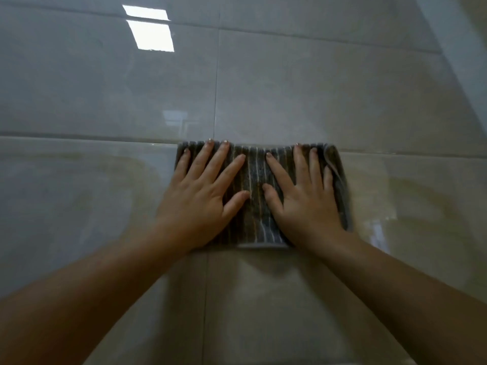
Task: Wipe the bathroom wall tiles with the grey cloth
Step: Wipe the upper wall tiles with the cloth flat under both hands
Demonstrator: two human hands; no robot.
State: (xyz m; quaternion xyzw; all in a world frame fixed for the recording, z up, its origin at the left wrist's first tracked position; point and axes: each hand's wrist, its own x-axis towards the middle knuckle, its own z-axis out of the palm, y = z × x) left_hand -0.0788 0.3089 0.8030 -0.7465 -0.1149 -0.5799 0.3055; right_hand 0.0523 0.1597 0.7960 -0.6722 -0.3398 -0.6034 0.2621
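A grey cloth (pixel 255 177) with thin pale stripes lies flat against the glossy beige wall tiles (pixel 290 88), just below a horizontal grout line. My left hand (pixel 203 191) presses on the cloth's left half with straight, spread fingers. On the right half, my right hand (pixel 303 196) presses the same way, fingers straight and pointing up. The cloth's right edge is folded over beside my right little finger. Both palms cover the cloth's lower corners.
Large tiles fill the view, split by a vertical grout line (pixel 216 83) and horizontal ones. A bright window reflection (pixel 151 32) shines at the upper left. A wall corner (pixel 458 75) runs down the upper right.
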